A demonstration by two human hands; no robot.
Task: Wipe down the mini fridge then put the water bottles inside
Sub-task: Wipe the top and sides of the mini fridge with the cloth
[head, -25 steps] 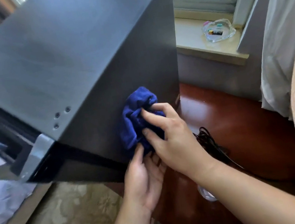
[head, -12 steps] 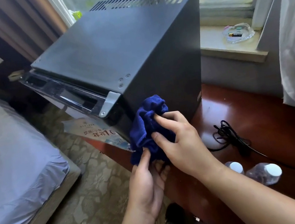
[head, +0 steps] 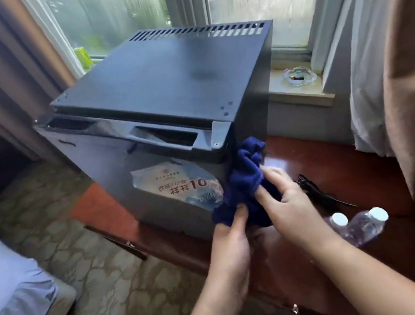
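Observation:
The black mini fridge [head: 161, 88] stands on a reddish wooden table [head: 339, 162], its door shut and a printed sticker on the door front. A bunched dark blue cloth [head: 245, 178] rests against the fridge's front right corner. My left hand [head: 232, 246] pinches the cloth's lower edge from below. My right hand [head: 288, 204] grips the cloth from the right side. Two clear water bottles [head: 363, 227] with white caps lie on the table to the right of my hands.
A black power cord [head: 316, 191] lies coiled on the table behind my right hand. A bed [head: 5, 287] with a pale sheet is at the lower left, patterned carpet [head: 106, 284] in between. Curtains [head: 405, 69] hang at right; a glass ashtray [head: 298, 76] sits on the windowsill.
The view has pulled back and swung round to the fridge's front, showing the door and sticker. Both hands keep hold of the cloth, which has shifted from the side panel to the front right corner.

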